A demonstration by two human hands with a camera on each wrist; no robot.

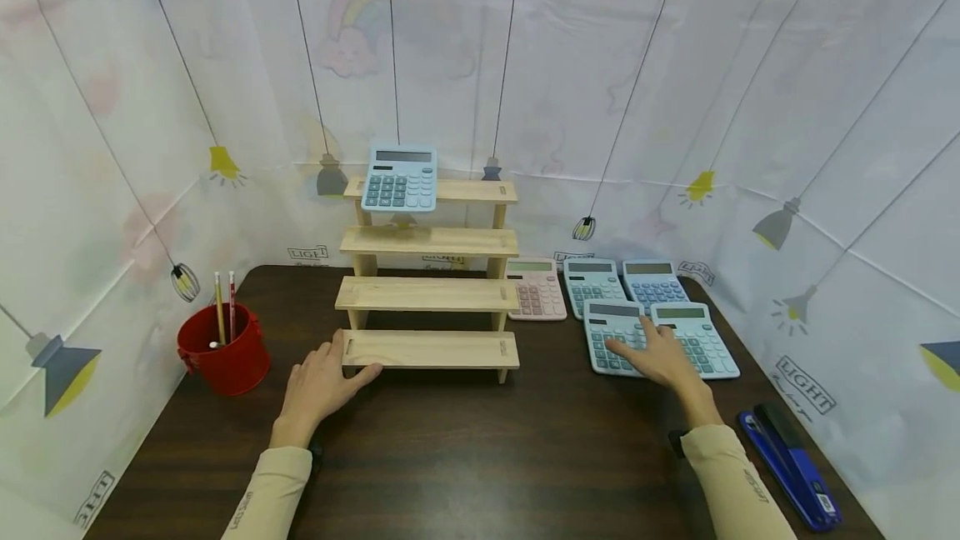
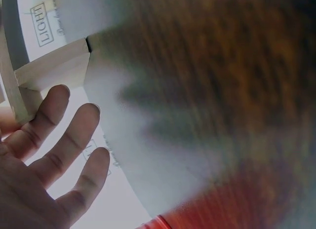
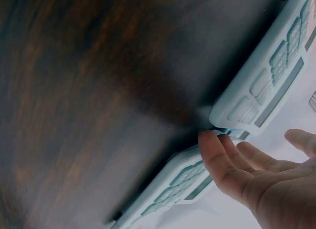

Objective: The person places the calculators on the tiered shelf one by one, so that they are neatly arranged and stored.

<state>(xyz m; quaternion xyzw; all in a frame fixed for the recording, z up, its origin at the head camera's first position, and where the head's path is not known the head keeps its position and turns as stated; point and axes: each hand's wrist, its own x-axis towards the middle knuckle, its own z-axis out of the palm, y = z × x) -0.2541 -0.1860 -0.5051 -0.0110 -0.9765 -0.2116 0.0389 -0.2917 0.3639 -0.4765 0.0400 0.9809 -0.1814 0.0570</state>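
My left hand (image 1: 318,386) is at the left end of the lowest step of a wooden tiered stand (image 1: 427,294), thumb along its front edge. In the left wrist view, fairly straight, spread fingers (image 2: 74,140) show beside the wooden end (image 2: 54,66). Over the gap between two front light blue calculators, a left one (image 1: 618,332) and a right one (image 1: 693,340), my right hand (image 1: 663,357) reaches with extended fingers. The right wrist view shows its fingertips close to the near corners of both calculators (image 3: 266,86). Another light blue calculator (image 1: 400,182) leans upright on the top step.
Behind the front pair lie a pink calculator (image 1: 536,290), a light blue one (image 1: 592,277) and a bluer one (image 1: 652,280). A red bucket (image 1: 232,365) with pencils stands at left. A blue stapler (image 1: 791,465) lies by the table's right edge. Patterned white cloth (image 1: 562,65) surrounds the table.
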